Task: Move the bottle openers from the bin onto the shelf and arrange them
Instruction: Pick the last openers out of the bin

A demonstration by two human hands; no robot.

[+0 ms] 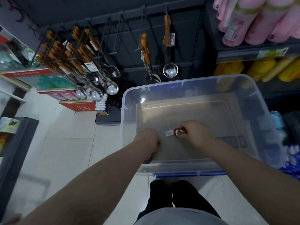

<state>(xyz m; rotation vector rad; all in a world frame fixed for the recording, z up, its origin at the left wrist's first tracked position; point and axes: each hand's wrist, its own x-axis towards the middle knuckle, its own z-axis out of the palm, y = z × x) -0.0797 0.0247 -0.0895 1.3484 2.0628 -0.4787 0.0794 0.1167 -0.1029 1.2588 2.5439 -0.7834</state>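
My right hand point(194, 132) pinched a red bottle opener point(175, 133) low inside the clear bin point(243, 88). My left hand point(146, 138), just beside it, gripped other openers point(151, 156), mostly hidden beneath it.

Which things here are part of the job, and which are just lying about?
Job: bin; opener pinched by right hand; left hand gripping red items, probably more openers.
Lying about: hanging spoons; ladle; pink rolls; yellow packs.
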